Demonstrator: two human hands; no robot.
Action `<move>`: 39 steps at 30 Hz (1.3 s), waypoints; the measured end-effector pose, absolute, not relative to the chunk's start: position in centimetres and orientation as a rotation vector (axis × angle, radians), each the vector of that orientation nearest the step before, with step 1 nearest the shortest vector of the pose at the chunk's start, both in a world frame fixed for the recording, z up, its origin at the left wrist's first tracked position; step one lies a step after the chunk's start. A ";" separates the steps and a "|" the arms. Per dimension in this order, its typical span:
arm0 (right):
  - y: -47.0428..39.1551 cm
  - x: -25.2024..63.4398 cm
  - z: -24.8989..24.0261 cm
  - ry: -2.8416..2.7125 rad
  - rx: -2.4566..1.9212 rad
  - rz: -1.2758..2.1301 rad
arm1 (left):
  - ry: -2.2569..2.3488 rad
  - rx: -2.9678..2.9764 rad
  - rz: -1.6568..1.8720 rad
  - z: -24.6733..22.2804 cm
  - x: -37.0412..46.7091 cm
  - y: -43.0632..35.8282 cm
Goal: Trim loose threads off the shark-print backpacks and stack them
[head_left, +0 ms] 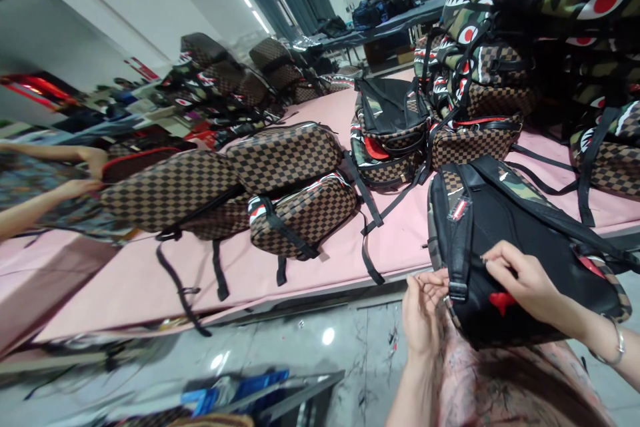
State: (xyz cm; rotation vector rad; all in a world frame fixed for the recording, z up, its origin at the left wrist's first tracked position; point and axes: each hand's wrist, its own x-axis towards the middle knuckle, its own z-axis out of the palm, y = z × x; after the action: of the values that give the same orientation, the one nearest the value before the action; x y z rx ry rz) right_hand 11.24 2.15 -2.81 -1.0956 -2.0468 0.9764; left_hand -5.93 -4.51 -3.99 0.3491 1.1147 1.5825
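A black backpack (500, 233) with checkered and camouflage edges lies back-panel up, partly on the pink table's front edge and partly over my lap. My left hand (423, 307) is at its lower left edge beside a strap buckle, fingers curled together; what they pinch is too small to name. Above the black back panel is my right hand (523, 280), with thumb and forefinger pinched on something tiny and dark. A red mark (501, 302) shows on the panel just under that hand. A clear-wrapped red tag (459, 209) sits on the left shoulder strap.
Checkered backpacks (295, 217) lie along the pink table (240, 280), straps hanging over its edge. At the left, another person's hands (93, 173) touch a checkered bag. Camouflage shark-face bags (590, 7) are piled at the right. Blue and metal items (250, 390) are on the floor below.
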 end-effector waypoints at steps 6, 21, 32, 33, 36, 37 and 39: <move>4.5 7.6 -3.4 -1.690 -1.102 1.473 | 1.242 0.611 1.652 -5.5 -4.1 -4.7; 6.9 5.3 0.0 -2.111 -1.082 0.977 | 1.458 0.516 1.648 -5.6 -5.7 -3.5; 5.6 8.2 -6.4 -2.310 -0.662 0.397 | 1.071 -0.066 1.528 -5.7 -6.9 -3.4; 5.5 8.1 -6.4 -2.325 -0.648 0.375 | 1.072 -0.064 1.532 -5.7 -6.8 -3.4; 5.3 7.8 -6.1 -2.354 -0.637 0.331 | 1.083 -0.032 1.549 -5.5 -6.5 -3.5; 5.3 7.8 -6.0 -2.358 -0.639 0.322 | 1.090 -0.017 1.554 -5.5 -6.3 -3.6; 5.2 7.7 -5.9 -2.357 -0.650 0.322 | 1.106 0.013 1.562 -5.3 -6.1 -3.6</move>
State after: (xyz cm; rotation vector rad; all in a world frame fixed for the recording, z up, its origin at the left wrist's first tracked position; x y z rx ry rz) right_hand 7.66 5.22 -5.89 -0.6496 -2.3573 0.3217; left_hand -6.14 -3.63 -5.26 0.0129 1.1063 1.5615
